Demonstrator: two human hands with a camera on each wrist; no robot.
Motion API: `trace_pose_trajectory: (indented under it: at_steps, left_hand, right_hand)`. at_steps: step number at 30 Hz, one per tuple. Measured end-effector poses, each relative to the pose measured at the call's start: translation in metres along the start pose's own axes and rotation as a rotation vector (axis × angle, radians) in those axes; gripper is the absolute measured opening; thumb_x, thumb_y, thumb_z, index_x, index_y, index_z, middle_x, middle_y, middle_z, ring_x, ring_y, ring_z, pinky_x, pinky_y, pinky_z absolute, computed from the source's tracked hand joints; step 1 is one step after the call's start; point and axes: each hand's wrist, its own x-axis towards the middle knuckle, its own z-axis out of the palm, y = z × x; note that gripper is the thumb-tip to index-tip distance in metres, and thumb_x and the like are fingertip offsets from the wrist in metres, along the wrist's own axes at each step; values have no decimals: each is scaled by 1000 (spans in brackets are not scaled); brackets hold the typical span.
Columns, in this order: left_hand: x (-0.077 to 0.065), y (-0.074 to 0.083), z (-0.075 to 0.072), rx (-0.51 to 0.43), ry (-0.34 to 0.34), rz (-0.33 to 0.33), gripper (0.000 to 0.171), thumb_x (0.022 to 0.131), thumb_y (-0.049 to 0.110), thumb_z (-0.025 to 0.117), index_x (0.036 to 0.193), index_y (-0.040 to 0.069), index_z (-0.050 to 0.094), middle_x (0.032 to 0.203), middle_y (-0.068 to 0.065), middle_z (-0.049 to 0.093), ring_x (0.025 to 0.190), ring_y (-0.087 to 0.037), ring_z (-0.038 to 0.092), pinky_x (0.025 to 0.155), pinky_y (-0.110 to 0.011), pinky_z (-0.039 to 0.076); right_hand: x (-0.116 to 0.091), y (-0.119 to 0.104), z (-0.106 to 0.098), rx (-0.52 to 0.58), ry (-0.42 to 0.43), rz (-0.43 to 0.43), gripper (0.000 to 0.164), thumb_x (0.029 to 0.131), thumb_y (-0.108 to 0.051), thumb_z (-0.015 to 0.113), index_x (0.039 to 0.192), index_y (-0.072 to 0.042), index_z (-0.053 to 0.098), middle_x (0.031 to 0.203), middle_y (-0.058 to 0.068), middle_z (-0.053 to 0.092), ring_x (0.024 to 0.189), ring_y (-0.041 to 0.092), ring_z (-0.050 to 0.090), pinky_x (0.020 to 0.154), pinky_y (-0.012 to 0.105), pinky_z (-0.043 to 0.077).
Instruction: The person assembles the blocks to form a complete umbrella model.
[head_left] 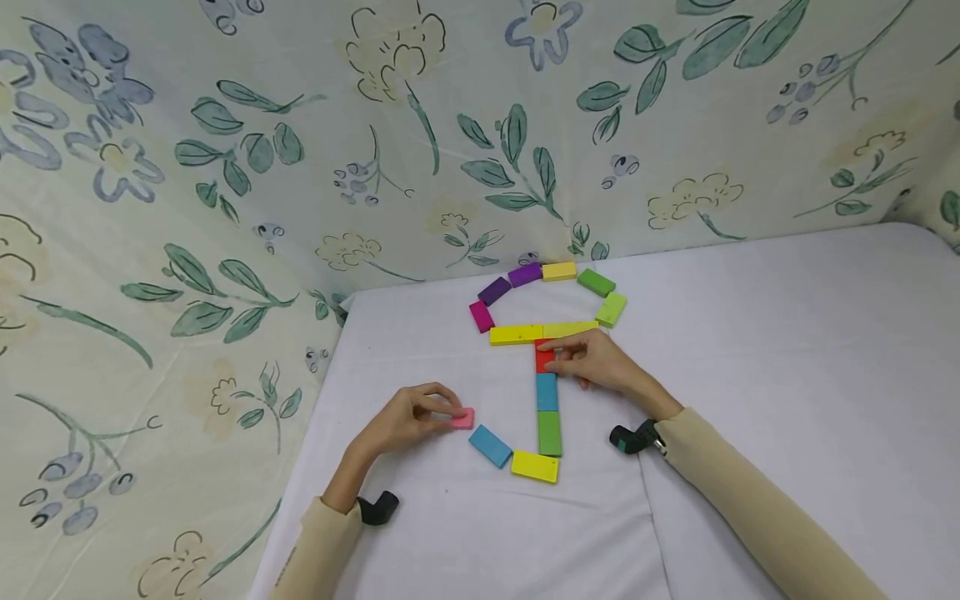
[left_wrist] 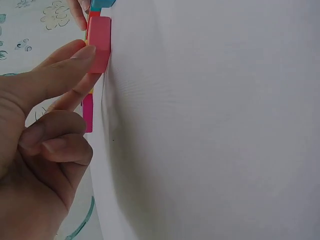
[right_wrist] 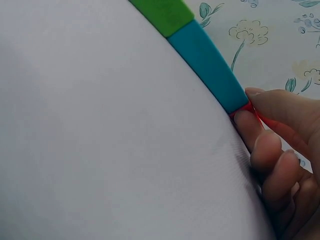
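Observation:
My left hand (head_left: pixel 407 418) pinches a small pink block (head_left: pixel 466 418) between thumb and fingers; in the left wrist view the pink block (left_wrist: pixel 101 45) is held by its sides. The tilted blue block (head_left: pixel 491 446) lies just right of it, its corner close to the yellow block (head_left: pixel 535 467). Thumb and fingers of my right hand (head_left: pixel 600 360) grip the red block (head_left: pixel 544 357) at the top of an upright column. Below the red one, end to end, come a blue block (head_left: pixel 547 392) and a green block (head_left: pixel 550 433).
Two yellow blocks (head_left: pixel 516 335) form a bar above the column, partly under my right hand. An arch of several coloured blocks, including a purple one (head_left: pixel 525 275), curves behind. White cloth (head_left: pixel 750 375) covers the table; a floral curtain (head_left: pixel 480 167) hangs at the back.

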Motion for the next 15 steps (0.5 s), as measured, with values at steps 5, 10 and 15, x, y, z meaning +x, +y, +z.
trace_pose_trajectory:
  at_steps: [5,10,15]
  left_hand:
    - [0,0,0,0,-6,12,24,91,6,78,111,18,83,119,-1,71,107,-21,60,80,-20,48]
    - [1,0,3,17,9,27,24,87,11,83,110,18,83,117,-1,72,109,-20,60,82,-21,50]
    - [2,1,4,28,21,21,23,87,9,83,108,19,84,116,2,72,109,-17,61,84,-21,51]
  right_hand:
    - [0,0,0,-5,3,-15,39,92,-26,80,129,-17,74,82,5,64,47,13,47,45,22,39]
    - [0,0,0,-10,-1,-10,37,93,-26,79,128,-17,75,85,6,67,46,12,48,43,22,38]
    - [-1,-1,1,1,-2,-1,35,93,-25,79,127,-18,75,86,6,67,46,13,48,43,22,37]
